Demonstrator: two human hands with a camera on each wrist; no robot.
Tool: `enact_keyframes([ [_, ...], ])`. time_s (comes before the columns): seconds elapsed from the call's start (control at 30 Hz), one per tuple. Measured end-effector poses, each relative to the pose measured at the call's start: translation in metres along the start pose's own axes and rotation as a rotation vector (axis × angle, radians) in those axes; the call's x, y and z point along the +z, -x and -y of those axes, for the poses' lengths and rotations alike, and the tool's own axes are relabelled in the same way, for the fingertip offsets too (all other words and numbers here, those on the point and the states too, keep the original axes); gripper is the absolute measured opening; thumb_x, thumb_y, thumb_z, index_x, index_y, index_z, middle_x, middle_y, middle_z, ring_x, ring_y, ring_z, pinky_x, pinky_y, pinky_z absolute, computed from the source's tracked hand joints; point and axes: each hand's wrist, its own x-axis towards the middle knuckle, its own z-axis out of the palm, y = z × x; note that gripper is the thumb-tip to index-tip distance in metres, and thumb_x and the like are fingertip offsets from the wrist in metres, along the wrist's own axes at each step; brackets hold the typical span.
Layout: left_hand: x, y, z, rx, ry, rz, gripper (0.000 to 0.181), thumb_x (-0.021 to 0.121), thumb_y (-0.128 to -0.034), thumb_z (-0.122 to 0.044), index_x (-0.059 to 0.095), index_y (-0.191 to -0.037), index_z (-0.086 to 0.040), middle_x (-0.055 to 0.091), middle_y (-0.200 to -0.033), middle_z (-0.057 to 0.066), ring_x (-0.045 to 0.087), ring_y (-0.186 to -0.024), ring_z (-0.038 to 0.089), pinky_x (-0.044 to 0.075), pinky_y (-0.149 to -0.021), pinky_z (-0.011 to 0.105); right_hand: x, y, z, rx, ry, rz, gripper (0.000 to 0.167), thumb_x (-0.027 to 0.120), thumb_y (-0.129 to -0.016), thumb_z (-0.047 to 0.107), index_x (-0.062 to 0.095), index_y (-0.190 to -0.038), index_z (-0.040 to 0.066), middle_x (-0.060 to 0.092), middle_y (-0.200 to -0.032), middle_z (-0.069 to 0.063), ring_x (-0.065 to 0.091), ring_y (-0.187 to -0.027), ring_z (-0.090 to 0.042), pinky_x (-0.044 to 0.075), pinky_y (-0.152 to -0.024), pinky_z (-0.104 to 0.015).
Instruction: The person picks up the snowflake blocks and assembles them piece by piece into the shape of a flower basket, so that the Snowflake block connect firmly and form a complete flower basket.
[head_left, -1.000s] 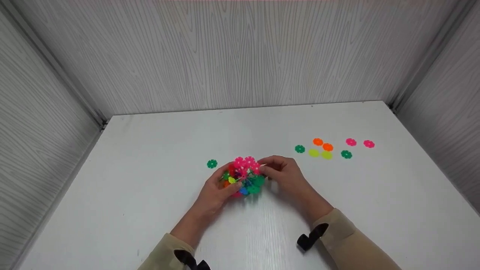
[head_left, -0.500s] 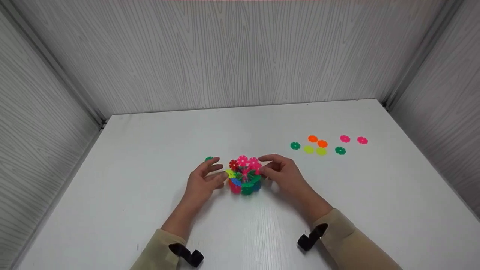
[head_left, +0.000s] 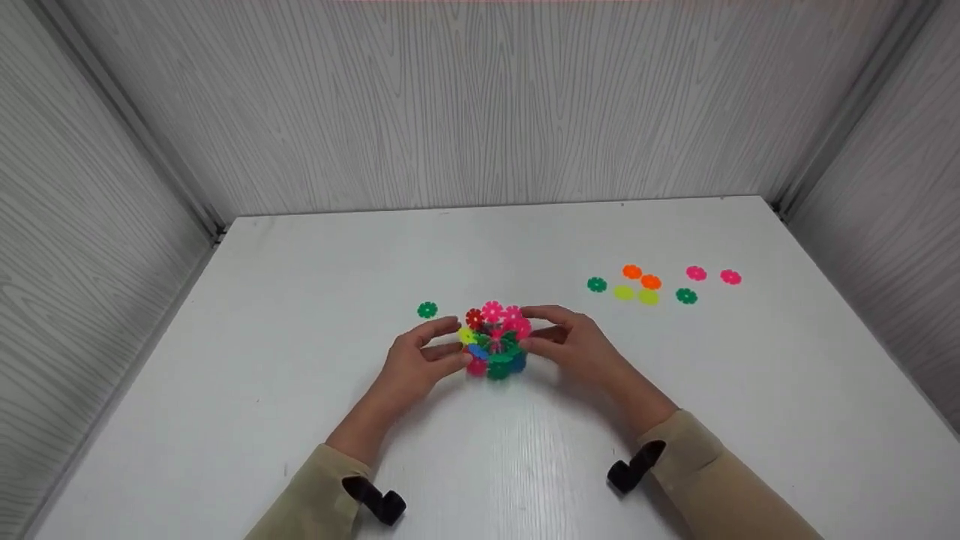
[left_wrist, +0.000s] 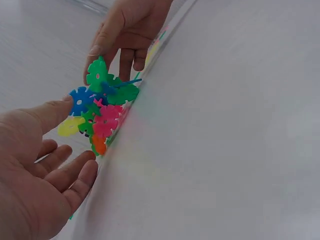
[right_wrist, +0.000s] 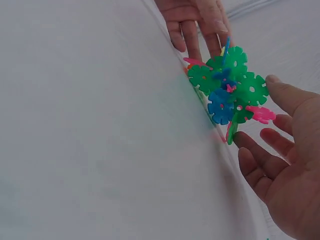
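Observation:
On the white table stands a ball-like cluster of interlocked snowflake discs (head_left: 496, 367) in pink, red, green, blue, yellow and orange. My left hand (head_left: 420, 360) is at its left side, thumb tip at a blue disc (left_wrist: 80, 101). Its other fingers reach out loosely near an orange disc (left_wrist: 99, 145), without visibly closing round the cluster. From the right, my right hand (head_left: 577, 349) holds the cluster between thumb and fingers. In the right wrist view, that thumb meets a green disc (right_wrist: 251, 89), and a fingertip touches another green disc (right_wrist: 232, 131) lower down.
A loose green disc (head_left: 427, 310) lies behind my left hand. Farther right lie two orange discs (head_left: 632, 271), two yellow discs (head_left: 624, 293), two pink discs (head_left: 696, 273) and two green discs (head_left: 686, 295). Pale wood-grain panels (head_left: 495, 105) enclose the table's back and sides.
My left hand lets go of the cluster and draws back left, then comes in close to it again. The cluster is lowered and turned more upright. My right hand stays at its right side.

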Motion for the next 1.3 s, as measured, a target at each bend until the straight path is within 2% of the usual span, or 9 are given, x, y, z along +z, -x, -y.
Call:
enact_keyframes([
  [0.13, -0.003, -0.002, -0.004, 0.006, -0.032, 0.042, 0.067, 0.084, -0.0939, -0.021, 0.056, -0.154, -0.016, 0.055, -0.154, 0.006, 0.065, -0.131, 0.026, 0.056, -0.101, 0.037, 0.003, -0.003, 0.002, -0.012, 0.015, 0.027, 0.052, 0.081, -0.096, 0.035, 0.066, -0.145, 0.025, 0.065, -0.142, 0.003, 0.069, -0.119, -0.020, 0.059, -0.098, -0.035],
  [0.37, -0.010, -0.004, -0.005, -0.020, -0.068, 0.045, 0.064, 0.085, -0.0926, -0.023, 0.060, -0.152, -0.021, 0.054, -0.156, 0.006, 0.064, -0.133, 0.026, 0.055, -0.102, 0.037, 0.008, -0.005, 0.005, -0.025, 0.026, 0.042, 0.057, 0.083, -0.094, 0.039, 0.066, -0.145, 0.023, 0.064, -0.142, 0.002, 0.069, -0.119, -0.020, 0.059, -0.097, -0.036],
  [0.5, -0.012, -0.011, -0.004, -0.035, -0.066, 0.045, 0.064, 0.087, -0.0915, -0.026, 0.061, -0.150, -0.023, 0.054, -0.157, 0.004, 0.064, -0.133, 0.024, 0.055, -0.103, 0.038, 0.007, -0.007, 0.006, -0.003, 0.024, 0.032, 0.057, 0.083, -0.094, 0.038, 0.065, -0.146, 0.024, 0.065, -0.142, 0.003, 0.069, -0.118, -0.020, 0.059, -0.098, -0.036],
  [0.67, -0.014, -0.028, -0.006, -0.040, -0.045, 0.017, 0.063, 0.085, -0.0935, -0.026, 0.060, -0.151, -0.022, 0.054, -0.155, 0.003, 0.064, -0.132, 0.023, 0.055, -0.104, 0.038, 0.005, -0.021, 0.008, 0.047, 0.015, 0.008, 0.056, 0.081, -0.096, 0.038, 0.064, -0.147, 0.026, 0.063, -0.143, 0.004, 0.070, -0.119, -0.019, 0.059, -0.098, -0.036],
  [0.83, -0.019, -0.051, -0.008, -0.079, -0.026, -0.014, 0.064, 0.082, -0.0959, -0.024, 0.056, -0.154, -0.021, 0.053, -0.156, 0.002, 0.063, -0.133, 0.020, 0.056, -0.104, 0.036, 0.001, -0.044, 0.010, 0.094, 0.019, -0.007, 0.057, 0.079, -0.097, 0.041, 0.062, -0.150, 0.028, 0.061, -0.148, 0.004, 0.068, -0.122, -0.020, 0.059, -0.098, -0.036],
  [1.0, -0.025, -0.074, -0.012, -0.092, -0.008, -0.017, 0.065, 0.078, -0.0991, -0.023, 0.051, -0.158, -0.018, 0.049, -0.161, 0.003, 0.062, -0.133, 0.021, 0.055, -0.104, 0.037, -0.003, -0.067, 0.010, 0.137, -0.005, -0.011, 0.058, 0.078, -0.098, 0.042, 0.060, -0.152, 0.028, 0.057, -0.152, 0.005, 0.064, -0.126, -0.021, 0.058, -0.099, -0.036],
  [1.17, -0.030, -0.090, -0.013, -0.097, -0.014, -0.020, 0.064, 0.076, -0.1000, -0.022, 0.050, -0.159, -0.018, 0.046, -0.163, 0.005, 0.060, -0.135, 0.021, 0.055, -0.104, 0.036, -0.003, -0.081, 0.012, 0.127, -0.023, -0.018, 0.058, 0.076, -0.099, 0.039, 0.059, -0.152, 0.025, 0.055, -0.153, 0.004, 0.065, -0.126, -0.020, 0.058, -0.099, -0.037],
  [1.3, -0.034, -0.097, -0.015, -0.099, -0.009, -0.016, 0.065, 0.075, -0.1011, -0.021, 0.048, -0.160, -0.017, 0.045, -0.164, 0.005, 0.059, -0.135, 0.021, 0.055, -0.106, 0.037, -0.005, -0.089, 0.013, 0.112, -0.034, -0.011, 0.059, 0.076, -0.100, 0.037, 0.057, -0.154, 0.023, 0.054, -0.155, 0.004, 0.064, -0.128, -0.021, 0.058, -0.098, -0.038],
])
